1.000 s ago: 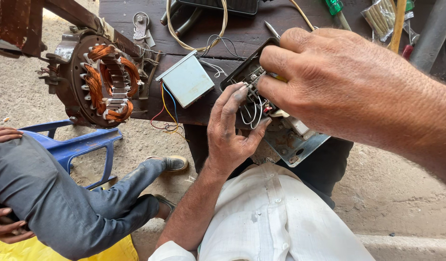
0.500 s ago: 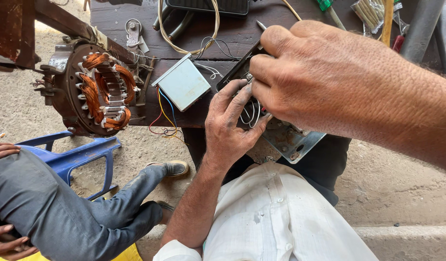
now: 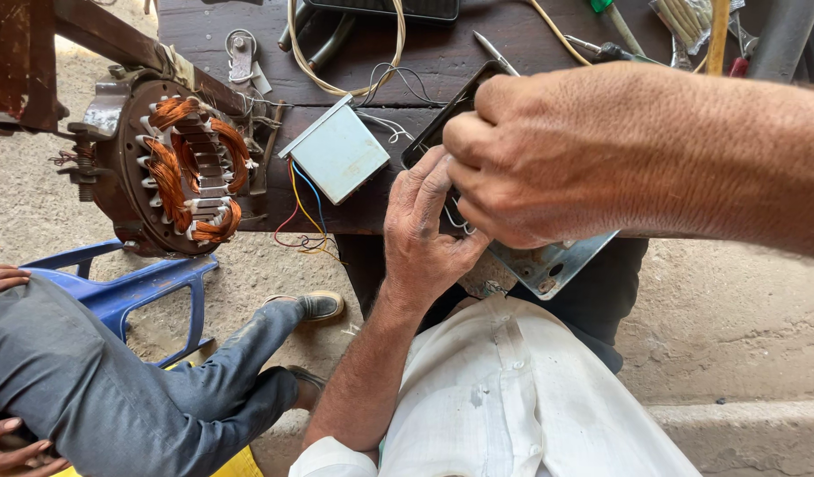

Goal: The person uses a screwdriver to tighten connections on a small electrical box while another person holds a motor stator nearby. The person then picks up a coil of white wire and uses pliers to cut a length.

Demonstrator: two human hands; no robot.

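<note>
Here, both of the person's hands meet over a grey metal box that juts past the near edge of the dark wooden workbench. The left hand reaches up from below, its fingers curled against the thin white wires at the box's open face, though whether it actually pinches them I cannot tell. The right hand comes in from the right, fingers bent and closed down over the same spot, covering most of the box; what it grips underneath is hidden. Just left of the hands lies a small pale blue-grey box trailing red, yellow and blue leads. Further left, a motor stator with copper windings hangs off the bench. Another person in grey trousers sits by a blue plastic chair.
</note>
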